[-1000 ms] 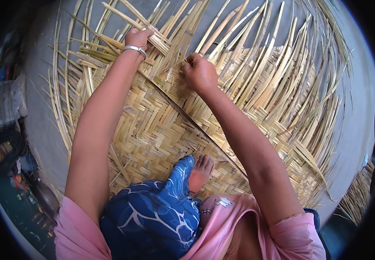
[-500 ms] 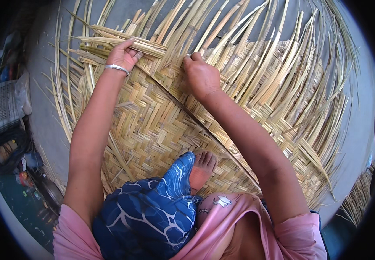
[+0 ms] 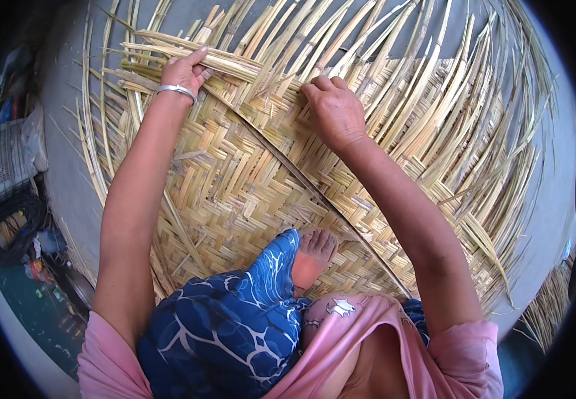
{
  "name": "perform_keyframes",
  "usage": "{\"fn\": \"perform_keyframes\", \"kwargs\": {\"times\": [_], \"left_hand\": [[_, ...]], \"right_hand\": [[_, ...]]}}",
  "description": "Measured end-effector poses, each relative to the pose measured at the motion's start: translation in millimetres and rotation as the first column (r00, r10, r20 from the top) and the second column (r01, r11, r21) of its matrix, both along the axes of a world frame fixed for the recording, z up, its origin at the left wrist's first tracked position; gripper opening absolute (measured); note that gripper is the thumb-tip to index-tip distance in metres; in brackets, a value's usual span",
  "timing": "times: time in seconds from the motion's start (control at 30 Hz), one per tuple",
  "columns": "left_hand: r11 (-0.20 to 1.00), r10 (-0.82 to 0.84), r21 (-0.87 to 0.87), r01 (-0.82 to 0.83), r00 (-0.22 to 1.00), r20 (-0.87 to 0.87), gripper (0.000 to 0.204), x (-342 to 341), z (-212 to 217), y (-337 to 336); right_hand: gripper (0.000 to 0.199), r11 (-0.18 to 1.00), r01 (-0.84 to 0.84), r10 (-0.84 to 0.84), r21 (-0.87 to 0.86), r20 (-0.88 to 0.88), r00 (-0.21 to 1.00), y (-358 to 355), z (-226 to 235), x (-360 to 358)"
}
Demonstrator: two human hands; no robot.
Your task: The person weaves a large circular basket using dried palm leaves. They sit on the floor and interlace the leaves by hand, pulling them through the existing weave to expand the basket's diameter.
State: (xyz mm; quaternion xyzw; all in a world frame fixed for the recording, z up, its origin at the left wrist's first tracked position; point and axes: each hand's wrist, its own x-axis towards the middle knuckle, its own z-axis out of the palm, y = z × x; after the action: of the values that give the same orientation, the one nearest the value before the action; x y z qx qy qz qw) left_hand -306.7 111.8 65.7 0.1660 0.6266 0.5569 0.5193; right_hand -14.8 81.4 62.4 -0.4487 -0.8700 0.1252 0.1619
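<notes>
A half-woven mat [image 3: 254, 193] of split, flattened reeds in a zigzag pattern lies beneath my arms. My left hand [image 3: 183, 74], with a metal bangle at the wrist, is closed on a bundle of reed strips [image 3: 231, 64] lying crosswise near the mat's far left edge. To its right, my right hand [image 3: 336, 114] is knuckles up, its fingers curled down on a reed strip at the weave's far edge; its fingertips are hidden. A thin dark rod [image 3: 301, 178] runs diagonally across the mat from near my left hand toward my right elbow.
Loose unwoven reed ends [image 3: 427, 100] fan out beyond the mat over a grey floor [image 3: 68, 66]. My bare foot [image 3: 316, 253] stands on the mat's near part. At far left are a grey plastic crate [image 3: 5, 159] and dark coiled cable [image 3: 15, 229]. More reeds [image 3: 548, 302] lie at lower right.
My right hand has shifted right and slightly nearer along the weave's far edge. My left hand has moved slightly up and left, still on the bundle.
</notes>
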Motion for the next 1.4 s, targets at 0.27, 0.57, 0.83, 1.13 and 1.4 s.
{"fn": "perform_keyframes", "kwargs": {"times": [0.27, 0.57, 0.83, 1.13, 1.4], "left_hand": [[0.998, 0.049, -0.029, -0.050, 0.998, -0.031, 0.020, -1.5, 0.3, -4.6], [0.907, -0.412, 0.211, 0.366, 0.876, 0.250, 0.019, -31.4, 25.2, -20.6], [0.822, -0.563, 0.183, 0.540, 0.818, 0.116, 0.044, -27.7, 35.0, 11.0], [0.601, -0.800, -0.195, 0.776, 0.579, -0.161, 0.056, -18.0, 24.9, 44.3], [0.599, -0.799, -0.176, 0.781, 0.570, -0.190, 0.065, -20.2, 35.9, 36.3]], "right_hand": [[0.013, 0.976, -0.168, 0.190, -0.137, 0.169, 0.967, 23.0, 30.9, -19.2], [0.020, 0.922, -0.047, 0.046, -0.385, -0.012, 0.999, 42.1, 56.0, -121.1], [0.017, 0.932, 0.082, -0.133, -0.352, -0.124, 0.983, 46.6, 41.8, -122.0], [0.020, 0.873, 0.211, -0.336, -0.439, -0.228, 0.914, 42.3, 38.5, -120.6], [0.021, 0.829, 0.225, -0.389, -0.513, -0.238, 0.890, 43.8, 38.6, -119.8]]}}
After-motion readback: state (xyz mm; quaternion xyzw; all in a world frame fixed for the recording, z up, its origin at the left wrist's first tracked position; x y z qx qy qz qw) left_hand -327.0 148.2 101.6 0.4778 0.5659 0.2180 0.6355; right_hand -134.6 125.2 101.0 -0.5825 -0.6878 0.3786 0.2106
